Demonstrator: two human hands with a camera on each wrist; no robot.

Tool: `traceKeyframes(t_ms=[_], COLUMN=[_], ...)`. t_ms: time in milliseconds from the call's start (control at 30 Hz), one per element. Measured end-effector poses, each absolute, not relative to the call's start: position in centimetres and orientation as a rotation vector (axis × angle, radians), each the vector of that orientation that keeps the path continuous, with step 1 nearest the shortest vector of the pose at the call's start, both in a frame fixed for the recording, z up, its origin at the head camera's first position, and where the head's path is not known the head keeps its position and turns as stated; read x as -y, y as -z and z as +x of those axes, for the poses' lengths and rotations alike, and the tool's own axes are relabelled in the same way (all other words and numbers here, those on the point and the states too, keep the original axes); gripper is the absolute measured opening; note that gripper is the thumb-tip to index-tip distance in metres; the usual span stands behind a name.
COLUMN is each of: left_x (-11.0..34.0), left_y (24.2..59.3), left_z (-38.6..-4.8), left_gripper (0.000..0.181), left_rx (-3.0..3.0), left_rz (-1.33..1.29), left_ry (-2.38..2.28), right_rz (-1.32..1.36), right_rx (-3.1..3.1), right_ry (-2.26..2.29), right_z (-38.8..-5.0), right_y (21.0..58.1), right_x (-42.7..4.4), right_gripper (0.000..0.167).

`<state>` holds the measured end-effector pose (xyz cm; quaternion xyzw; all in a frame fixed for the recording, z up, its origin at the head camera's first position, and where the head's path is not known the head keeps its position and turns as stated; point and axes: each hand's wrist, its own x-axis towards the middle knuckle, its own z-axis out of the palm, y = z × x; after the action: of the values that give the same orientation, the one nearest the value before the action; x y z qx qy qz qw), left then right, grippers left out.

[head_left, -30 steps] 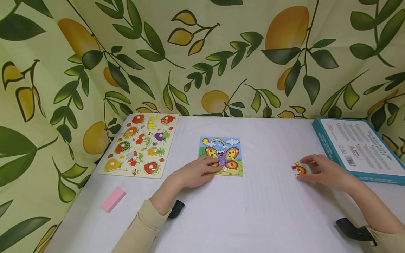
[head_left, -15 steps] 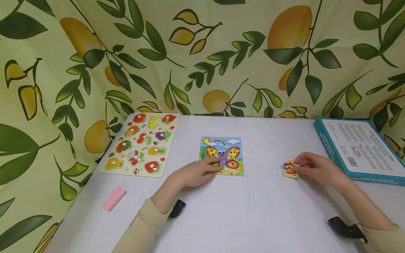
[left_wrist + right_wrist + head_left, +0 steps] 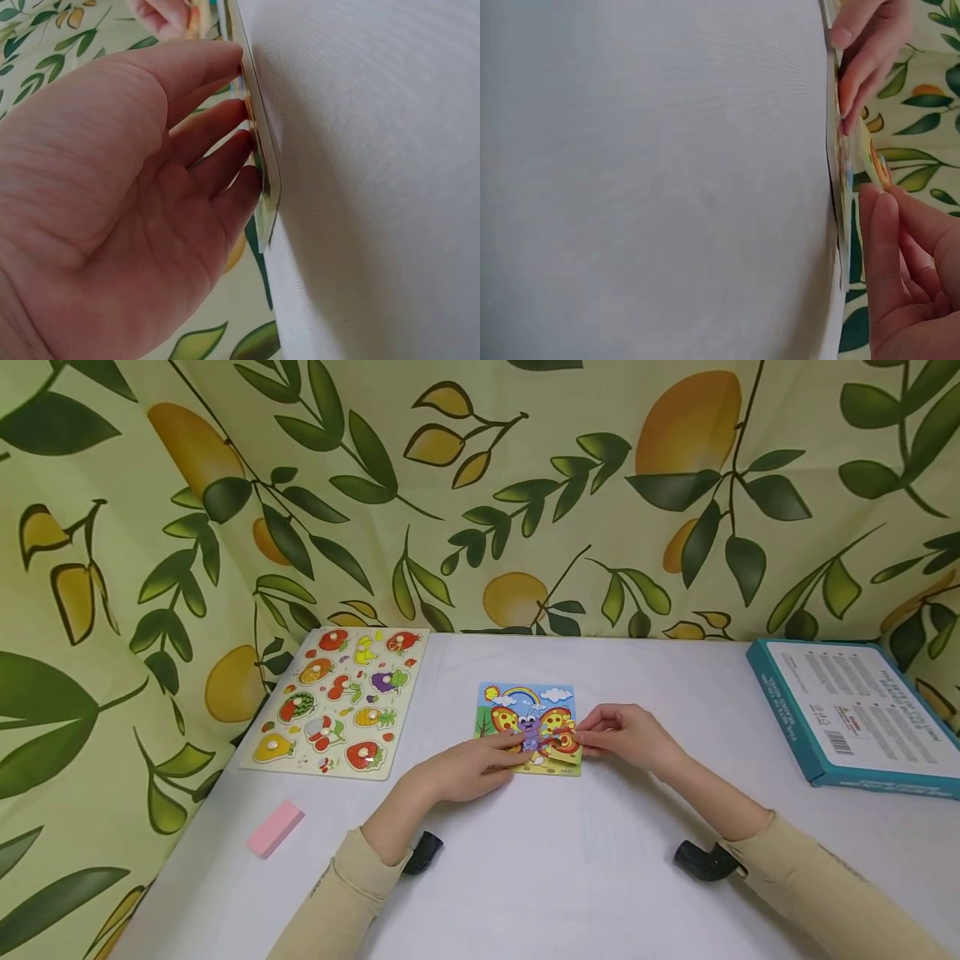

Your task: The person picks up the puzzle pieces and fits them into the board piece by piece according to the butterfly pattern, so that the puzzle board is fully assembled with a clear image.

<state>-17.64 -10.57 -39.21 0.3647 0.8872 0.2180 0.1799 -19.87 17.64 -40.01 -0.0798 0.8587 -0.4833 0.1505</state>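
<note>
A square butterfly puzzle board (image 3: 558, 710) lies on the white table in the head view. My left hand (image 3: 468, 770) rests on its lower left part, fingertips pressing the surface. Thumb and fingers of my right hand (image 3: 630, 740) pinch a puzzle piece (image 3: 564, 745) with a red and yellow wing pattern, over the board's lower right part. From the right wrist view, this piece (image 3: 875, 161) stands tilted just off the board (image 3: 846, 247). The left wrist view shows the left fingertips (image 3: 241, 150) touching the board's face; what lies under them is hidden.
A fruit knob puzzle (image 3: 337, 702) lies at the back left, with a pink block (image 3: 275, 829) in front of it. At the back right lies a teal and white box (image 3: 855, 714). A patterned curtain (image 3: 480, 485) hangs behind the table (image 3: 525, 860).
My right hand has carried the puzzle piece leftward from beside the box to above the butterfly board. The left hand has stayed on the board.
</note>
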Motion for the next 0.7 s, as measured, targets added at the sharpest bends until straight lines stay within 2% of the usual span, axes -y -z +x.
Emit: traceKeyframes(t_ms=[200, 700], left_x=[10.6, 9.8], left_y=[39.2, 39.0], left_z=[-17.7, -17.1], left_gripper=[0.044, 0.050], left_rx=[-2.507, -2.559], left_rz=[1.003, 0.985], left_ry=[-0.602, -0.457], right_rz=[-0.331, -0.524], right_rx=[-2.515, -2.734], right_ry=[1.313, 1.082], right_z=[-20.6, -20.7], right_y=[40.2, 40.4], right_x=[-16.2, -15.7], right_gripper=[0.016, 0.015])
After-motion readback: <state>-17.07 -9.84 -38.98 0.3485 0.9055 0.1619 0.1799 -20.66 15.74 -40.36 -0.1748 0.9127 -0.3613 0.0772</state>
